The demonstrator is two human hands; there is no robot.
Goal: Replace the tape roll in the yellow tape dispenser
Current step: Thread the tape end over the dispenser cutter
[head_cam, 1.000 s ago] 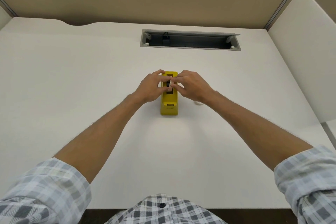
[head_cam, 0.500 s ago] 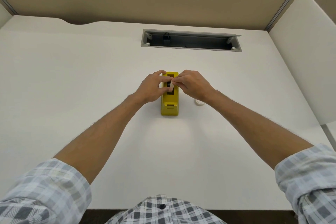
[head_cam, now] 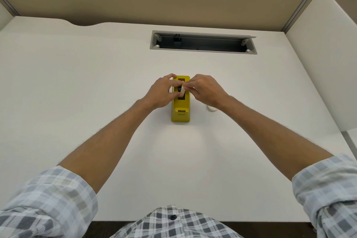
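Note:
A yellow tape dispenser (head_cam: 180, 114) stands in the middle of the white desk, its cutter end toward me. Over its open slot sits a pale tape roll (head_cam: 182, 91) with a dark hub. My left hand (head_cam: 163, 92) pinches the roll from the left, fingers curled around the dispenser's far end. From the right, my right hand (head_cam: 205, 90) grips the same roll with its fingertips. A second small whitish roll (head_cam: 211, 109) lies on the desk just right of the dispenser, partly hidden under my right wrist.
A grey cable tray opening (head_cam: 202, 42) is set into the desk beyond the dispenser. A beige partition rises at the back and a white side panel (head_cam: 324, 60) stands on the right. The desk's front edge is close to my body.
Both hands stayed on the roll above the slot; the fingers shifted slightly and the roll now sits a little more tilted between them.

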